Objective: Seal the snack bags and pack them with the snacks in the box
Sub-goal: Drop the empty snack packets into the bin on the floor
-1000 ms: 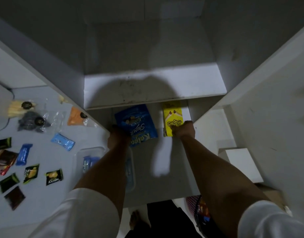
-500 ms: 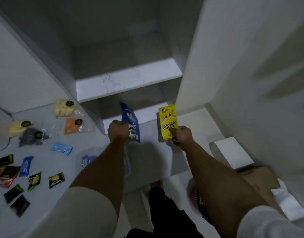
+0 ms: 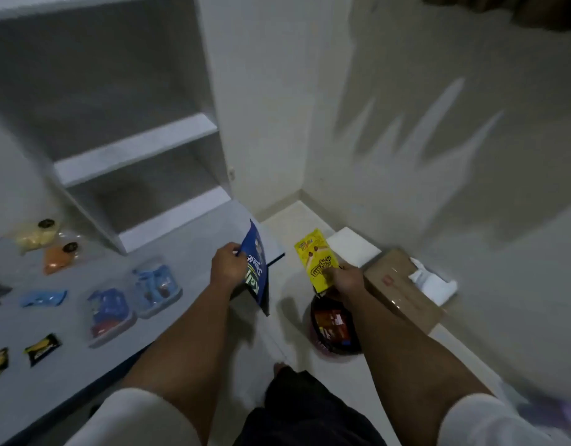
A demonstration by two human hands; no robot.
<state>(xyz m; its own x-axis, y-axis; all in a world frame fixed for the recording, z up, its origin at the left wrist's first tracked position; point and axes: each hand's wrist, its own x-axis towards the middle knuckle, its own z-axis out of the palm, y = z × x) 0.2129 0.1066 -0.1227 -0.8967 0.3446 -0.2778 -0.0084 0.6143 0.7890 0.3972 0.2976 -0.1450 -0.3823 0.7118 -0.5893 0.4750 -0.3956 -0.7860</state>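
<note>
This looks like a room in a home, dimly lit. A built-in white shelf unit point(image 3: 136, 149) stands against plain pale walls point(image 3: 438, 156), with a tiled floor point(image 3: 297, 220) meeting them in a corner. Wrapped snacks point(image 3: 42, 347) lie spread on a grey bench point(image 3: 68, 375), and a cardboard box point(image 3: 400, 291) sits on the floor beside a basket point(image 3: 334, 323) of packets.

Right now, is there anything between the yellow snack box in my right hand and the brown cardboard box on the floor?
Nothing visible blocks the way. The right hand holds the yellow snack box just left of the brown cardboard box, with only open air between them. However, the cardboard box looks closed, with white crumpled material on its far end.
</note>
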